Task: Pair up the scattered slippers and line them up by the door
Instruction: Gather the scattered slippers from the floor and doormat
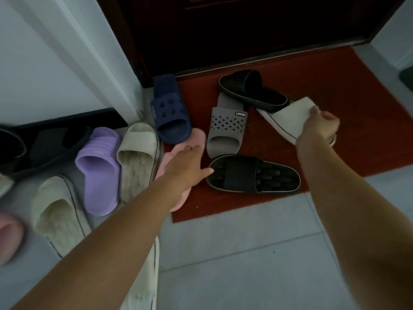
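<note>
right hand (321,128): mine, curled round the upper of a cream slipper (288,117), thumb on top, other fingers tucked under.
left hand (190,164): fingers straight, loosely spread, holding nothing. It is over the pink slipper (196,136); touching or hovering, cannot tell.
task thing: the gripped cream slipper sits on the right half of the red mat (335,86), its far end tucked under the far black slipper (248,88).
long axis: diagonal, far-left down to near-right, where my right hand has it.
key relation: its look-alikes lie to my left, off the mat's left edge. One cream slipper on tile (138,157) is just beside the purple slipper (98,168), and a second cream one (55,211) is nearer me. The gripped one must cross the whole mat leftward. Left hand is nearer those mates.
risk: my guess, pulling may drag the black one lying on it.
on mat: grey slipper (225,128) mid-mat, near black slipper (252,174) by the near edge, and the pink one across the left edge.
far-left corner: navy slipper (171,108), mostly off the mat.
containers: none, the mat is the only carrier.
door (223,30): dark, along the mat's far edge.
progress: early I'd say, no pairs lined up yet.
</note>
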Motion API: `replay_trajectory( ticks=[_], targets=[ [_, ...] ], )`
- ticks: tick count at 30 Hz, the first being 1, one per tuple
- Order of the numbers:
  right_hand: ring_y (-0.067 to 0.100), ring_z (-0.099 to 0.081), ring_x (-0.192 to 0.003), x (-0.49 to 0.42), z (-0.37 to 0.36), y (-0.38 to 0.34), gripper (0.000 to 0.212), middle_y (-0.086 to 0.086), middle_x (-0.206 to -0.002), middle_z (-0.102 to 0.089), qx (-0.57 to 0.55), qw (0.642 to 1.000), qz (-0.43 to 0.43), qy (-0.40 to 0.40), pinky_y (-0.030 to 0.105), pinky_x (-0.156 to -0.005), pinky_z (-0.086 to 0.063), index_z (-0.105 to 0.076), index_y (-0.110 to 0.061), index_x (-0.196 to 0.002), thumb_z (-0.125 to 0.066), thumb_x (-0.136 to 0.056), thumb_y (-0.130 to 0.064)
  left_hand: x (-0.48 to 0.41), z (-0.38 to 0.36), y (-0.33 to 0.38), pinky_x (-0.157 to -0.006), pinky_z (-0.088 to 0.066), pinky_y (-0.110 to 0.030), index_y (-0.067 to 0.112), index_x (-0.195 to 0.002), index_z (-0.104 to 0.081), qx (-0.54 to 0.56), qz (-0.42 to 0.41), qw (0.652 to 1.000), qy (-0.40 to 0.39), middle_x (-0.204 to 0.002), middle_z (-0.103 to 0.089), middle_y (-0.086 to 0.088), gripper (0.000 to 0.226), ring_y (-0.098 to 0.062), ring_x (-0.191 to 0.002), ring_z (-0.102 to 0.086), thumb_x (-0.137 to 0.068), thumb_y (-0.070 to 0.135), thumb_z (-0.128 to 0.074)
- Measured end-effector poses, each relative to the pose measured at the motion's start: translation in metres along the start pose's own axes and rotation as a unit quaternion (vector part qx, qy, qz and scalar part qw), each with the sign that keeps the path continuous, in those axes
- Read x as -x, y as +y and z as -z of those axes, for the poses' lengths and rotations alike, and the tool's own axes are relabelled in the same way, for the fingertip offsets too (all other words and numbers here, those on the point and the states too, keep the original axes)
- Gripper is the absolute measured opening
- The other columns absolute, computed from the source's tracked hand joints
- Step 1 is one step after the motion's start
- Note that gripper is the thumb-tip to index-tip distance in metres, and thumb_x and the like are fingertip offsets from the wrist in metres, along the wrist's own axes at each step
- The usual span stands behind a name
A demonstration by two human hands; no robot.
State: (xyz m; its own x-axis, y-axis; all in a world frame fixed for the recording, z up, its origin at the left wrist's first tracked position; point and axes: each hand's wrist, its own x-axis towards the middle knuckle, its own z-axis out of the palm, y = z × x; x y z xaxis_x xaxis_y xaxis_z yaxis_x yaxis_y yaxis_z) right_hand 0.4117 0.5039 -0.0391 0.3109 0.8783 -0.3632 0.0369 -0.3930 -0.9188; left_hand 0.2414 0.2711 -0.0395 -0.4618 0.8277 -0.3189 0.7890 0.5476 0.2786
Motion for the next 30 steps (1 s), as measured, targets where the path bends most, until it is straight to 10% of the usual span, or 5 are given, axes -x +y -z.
replay_trajectory(
  ticks=[6,11,15,23,30],
  targets=[
    [-0.007,-0.045,-0.066,0.046,0.039,-0.026,0.021,-0.018,-0.075,-0.046,0.083,0.967,0.24,0.034,-0.003,-0.056,-0.034,-0.044,-0.024,-0.089,-0.056,-0.085,-0.041,0.043,-0.006,-0.031,-0.088,-0.044,-0.037,0.013,-0.121,-0.052,0.024,-0.035,0.999,-0.015,-0.125,-0.052,-0.009,0.054,-0.027,-0.11,-0.052,-0.081,0.047,-0.064],
    [0.001,-0.045,-0.06,0.097,0.076,-0.036,0.03,-0.017,-0.065,-0.043,0.18,0.93,0.318,0.029,0.005,-0.057,-0.034,-0.046,-0.025,-0.074,-0.053,-0.084,-0.052,0.09,-0.014,-0.072,-0.096,-0.046,-0.04,0.019,-0.124,-0.056,0.012,-0.034,0.994,-0.104,-0.127,-0.054,-0.007,0.048,-0.027,-0.113,-0.053,-0.082,0.04,-0.065],
    [0.008,-0.053,-0.074,0.149,0.083,-0.02,0.029,-0.008,-0.084,-0.057,0.23,0.922,0.283,-0.128,0.021,-0.062,-0.042,-0.055,-0.021,-0.082,-0.066,-0.076,-0.047,0.134,-0.017,-0.107,-0.085,-0.052,-0.033,0.012,-0.126,-0.052,0.055,0.02,0.984,-0.169,-0.124,-0.054,-0.011,0.057,-0.028,-0.103,-0.061,-0.078,0.036,-0.072],
    [0.01,-0.06,-0.088,0.267,0.056,0.098,0.033,-0.007,-0.098,-0.061,0.525,0.639,0.225,-0.515,0.026,-0.07,-0.051,-0.055,-0.027,-0.101,-0.074,-0.074,-0.033,0.182,-0.037,-0.149,-0.084,-0.047,-0.03,0.014,-0.129,-0.049,0.023,0.031,0.974,-0.224,-0.126,-0.058,-0.008,0.061,-0.025,-0.103,-0.062,-0.078,0.039,-0.07],
    [0.022,-0.048,-0.123,0.27,0.06,0.145,0.07,0.003,-0.139,-0.048,0.645,0.485,0.255,-0.533,0.03,-0.098,-0.04,-0.042,-0.02,-0.137,-0.068,-0.079,-0.047,0.186,-0.051,-0.152,-0.099,-0.039,-0.035,0.016,-0.132,-0.047,0.012,0.018,0.983,-0.182,-0.131,-0.05,-0.011,0.062,-0.032,-0.12,-0.044,-0.08,0.044,-0.065]
  ],
)
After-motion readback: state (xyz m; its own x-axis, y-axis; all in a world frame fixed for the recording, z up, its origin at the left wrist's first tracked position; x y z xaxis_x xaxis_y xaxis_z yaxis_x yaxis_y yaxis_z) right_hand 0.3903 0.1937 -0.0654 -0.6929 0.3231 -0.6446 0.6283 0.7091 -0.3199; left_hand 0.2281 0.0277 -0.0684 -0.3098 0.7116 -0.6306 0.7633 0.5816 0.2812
